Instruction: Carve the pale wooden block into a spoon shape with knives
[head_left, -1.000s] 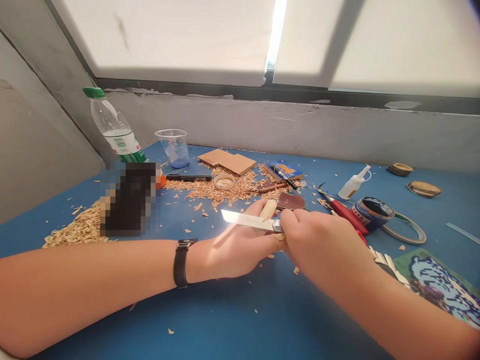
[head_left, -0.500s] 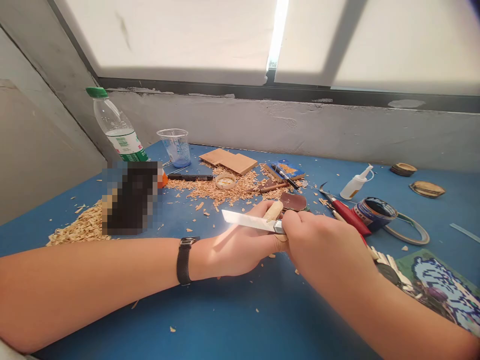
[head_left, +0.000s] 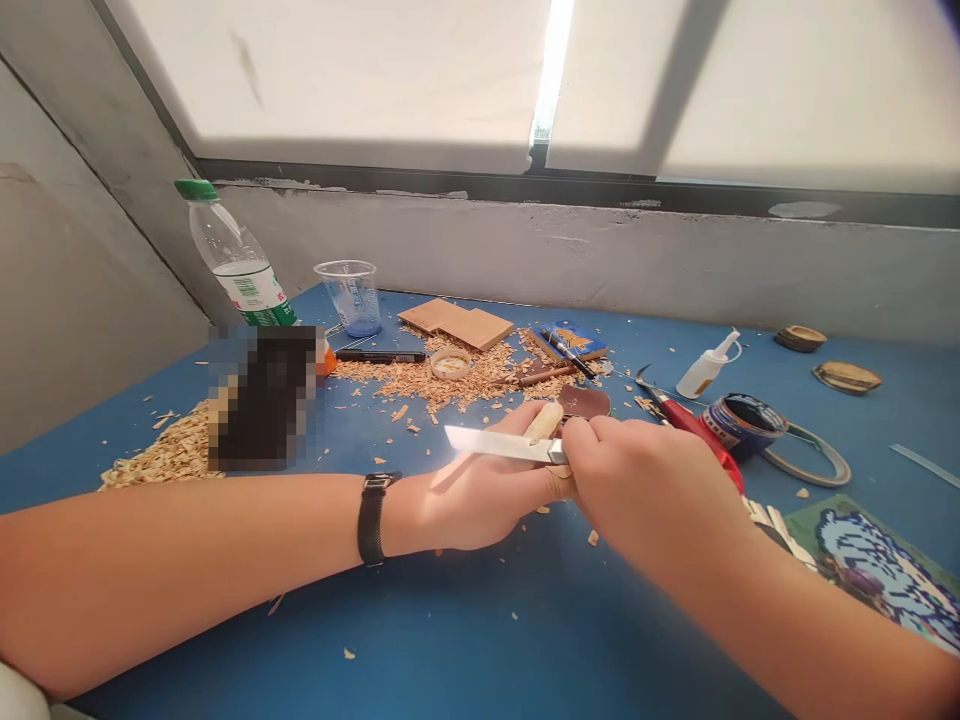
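Head view: right grip partly hides the knife.

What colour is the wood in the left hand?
The wood is pale tan, best seen in the head view.

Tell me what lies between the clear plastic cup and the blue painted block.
In the head view, flat brown boards lie between the clear plastic cup and the blue painted block, with wood shavings along their near side.

Head cam, fwd & down, close over L hand, R hand & tbl, twd wall
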